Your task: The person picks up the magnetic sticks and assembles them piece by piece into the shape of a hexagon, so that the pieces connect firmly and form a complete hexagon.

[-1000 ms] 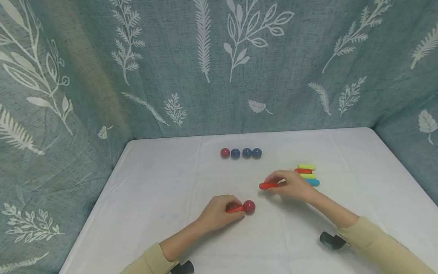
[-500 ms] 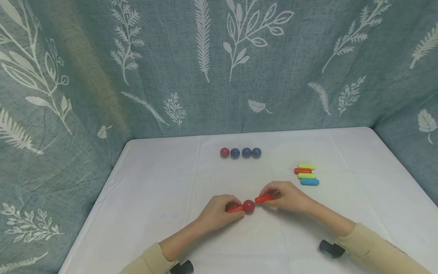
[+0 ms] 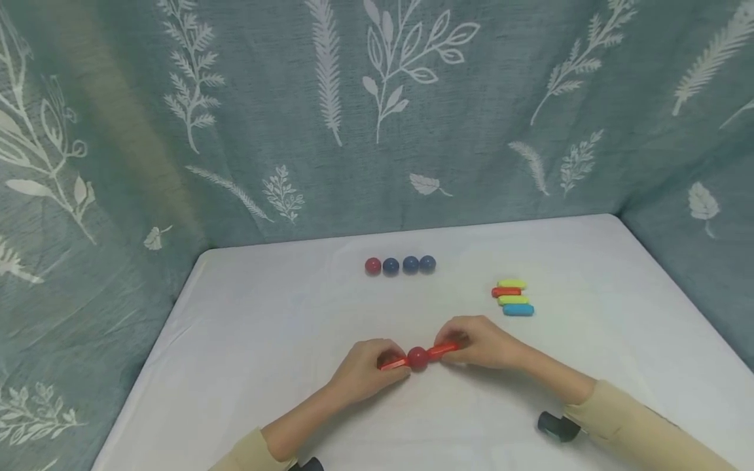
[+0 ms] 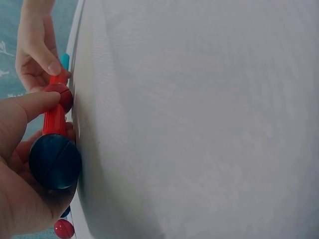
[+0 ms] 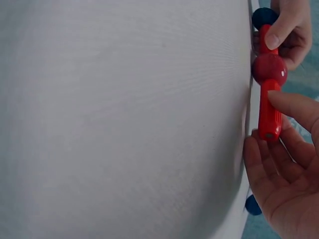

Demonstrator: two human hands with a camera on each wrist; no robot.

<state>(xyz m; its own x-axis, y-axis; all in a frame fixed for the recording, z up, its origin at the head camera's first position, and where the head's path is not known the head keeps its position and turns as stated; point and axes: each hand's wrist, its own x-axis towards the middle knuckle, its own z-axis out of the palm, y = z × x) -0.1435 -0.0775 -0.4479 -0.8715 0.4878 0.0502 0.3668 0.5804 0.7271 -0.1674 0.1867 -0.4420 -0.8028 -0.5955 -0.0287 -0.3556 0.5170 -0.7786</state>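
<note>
In the head view my left hand (image 3: 365,371) grips a short red rod (image 4: 54,122) low over the white table. A dark blue ball (image 4: 55,162) sits on this rod's near end, by the left palm, and a red ball (image 3: 418,358) on its other end. My right hand (image 3: 483,343) pinches a second red rod (image 5: 270,112) between thumb and fingers. One end of that rod meets the red ball, in line with the first rod; how deep it sits in the ball is hidden. The rod's free end, near the right palm, bears no ball.
Toward the table's back stand a red ball (image 3: 373,265) and several blue balls (image 3: 410,264) in a row. At right lie two yellow rods (image 3: 514,300), a red rod (image 3: 506,292) and a blue rod (image 3: 518,310). A leaf-patterned curtain (image 3: 247,98) hangs behind.
My right hand has come left and toward me with its red rod, whose end now meets the red ball. The left hand keeps its grip. The head view has shifted slightly.
</note>
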